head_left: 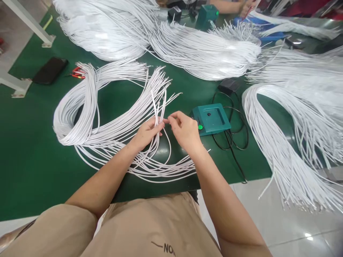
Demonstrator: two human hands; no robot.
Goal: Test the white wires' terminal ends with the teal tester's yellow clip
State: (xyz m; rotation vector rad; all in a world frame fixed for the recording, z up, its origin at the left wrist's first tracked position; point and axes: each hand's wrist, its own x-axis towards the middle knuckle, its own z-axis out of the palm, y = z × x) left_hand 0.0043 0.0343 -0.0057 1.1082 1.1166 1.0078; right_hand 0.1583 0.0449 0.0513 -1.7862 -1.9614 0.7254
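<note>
My left hand (150, 132) is closed around several white cables (157, 107), whose ends stand up above the thumb and fingers. Beside it, my right hand (184, 128) has thumb and index finger pinched together at the left fingertips. Whatever lies in that pinch is too small to make out. A large looped bundle of white cables (69, 110) spreads out to the left, its loose ends fanning toward my hands. More cable ends run below the hands and pass under my right forearm. Just right of my right hand sits a green device (214, 119) with a lit green button.
Thick white cable bundles (203, 53) lie along the back, and another (257, 110) hangs over the table edge at right. A black cord (235, 157) trails from the device. A phone (50, 70) and red-handled pliers (77, 72) lie at left. Another person's hand (246, 8) shows at the back.
</note>
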